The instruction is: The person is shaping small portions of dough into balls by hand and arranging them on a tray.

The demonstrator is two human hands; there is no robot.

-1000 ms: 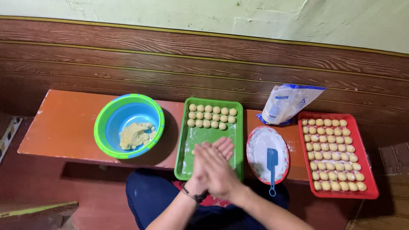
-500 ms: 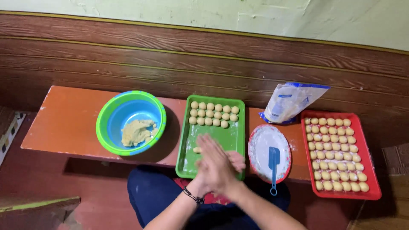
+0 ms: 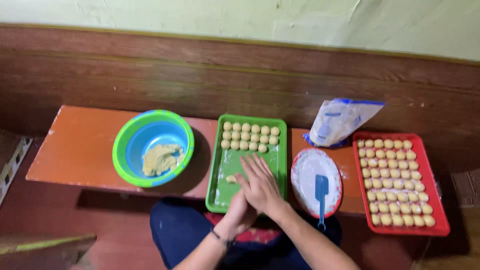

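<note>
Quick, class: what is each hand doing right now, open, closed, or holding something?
Left hand: under the right, palm up; grip cannot be told.
Right hand: open, flat, pressed on the left over the green tray.

My green tray (image 3: 279,131) at centre frame on the orange bench, floury inside, three rows of pale round dough balls (image 3: 250,136) along its far end, one loose dough ball (image 3: 231,178) at its lower left.

I'm at a low orange-painted wooden bench (image 3: 75,150) pushed against dark brown wood wall paneling (image 3: 200,70). Above that the pale green plaster wall (image 3: 250,20) is pretty scuffed. Floor (image 3: 55,225) is reddish-brown, light's dim.
</note>
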